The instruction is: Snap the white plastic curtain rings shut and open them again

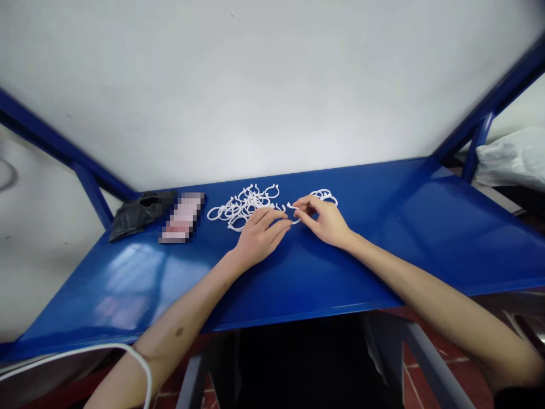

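White ring (295, 221) — both hands (293, 220) touch it, fingers loosely curled.

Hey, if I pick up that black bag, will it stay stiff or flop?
The black bag will probably flop, as it looks thin and creased. Its sheen suggests plastic, so perhaps slightly slippery. Its weight I can't judge.

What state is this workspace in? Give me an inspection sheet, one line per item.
Surface: blue table, glossy, reflections at left.
Job's things: white rings, main pile beside the left hand, smaller group behind the right hand.
Clutter: black bag, pixelated item.
Hands: both at one ring, grip unclear.
Cables: white cable, lower left.
Surroundings: white wall, blue frame, plastic bag at right.
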A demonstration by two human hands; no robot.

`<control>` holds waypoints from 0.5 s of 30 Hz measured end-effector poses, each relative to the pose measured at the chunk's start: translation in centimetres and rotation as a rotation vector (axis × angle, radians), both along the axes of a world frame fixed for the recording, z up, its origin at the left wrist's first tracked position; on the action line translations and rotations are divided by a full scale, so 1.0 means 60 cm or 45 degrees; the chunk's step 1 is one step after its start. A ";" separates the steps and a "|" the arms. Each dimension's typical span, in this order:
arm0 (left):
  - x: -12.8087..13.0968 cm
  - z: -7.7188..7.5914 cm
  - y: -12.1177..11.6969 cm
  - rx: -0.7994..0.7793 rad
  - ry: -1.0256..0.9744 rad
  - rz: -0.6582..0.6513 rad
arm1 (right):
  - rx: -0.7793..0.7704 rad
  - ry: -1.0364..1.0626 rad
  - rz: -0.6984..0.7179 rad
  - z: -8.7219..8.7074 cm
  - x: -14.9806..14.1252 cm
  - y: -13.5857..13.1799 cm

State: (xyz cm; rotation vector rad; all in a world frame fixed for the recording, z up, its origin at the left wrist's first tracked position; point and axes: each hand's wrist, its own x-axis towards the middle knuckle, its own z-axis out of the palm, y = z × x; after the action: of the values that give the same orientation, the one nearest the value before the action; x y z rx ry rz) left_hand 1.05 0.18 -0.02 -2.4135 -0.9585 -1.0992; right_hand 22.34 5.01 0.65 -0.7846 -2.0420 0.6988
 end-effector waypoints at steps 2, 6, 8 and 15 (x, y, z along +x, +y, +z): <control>0.002 0.000 -0.001 -0.048 -0.128 0.087 | 0.007 0.024 -0.015 0.000 0.001 0.001; 0.000 -0.007 0.002 -0.286 -0.366 0.181 | 0.035 0.011 0.022 0.002 0.001 -0.003; -0.001 -0.013 0.004 -0.413 -0.386 0.149 | 0.062 -0.014 0.052 0.002 0.000 -0.006; -0.001 -0.017 0.000 -0.486 -0.375 0.133 | 0.214 -0.053 0.174 -0.004 -0.001 -0.012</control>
State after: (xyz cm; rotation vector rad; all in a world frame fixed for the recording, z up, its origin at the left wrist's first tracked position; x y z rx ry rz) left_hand 1.02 0.19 -1.07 -2.4908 -1.4929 -1.3629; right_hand 22.30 4.32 0.40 -0.5720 -2.1755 0.5801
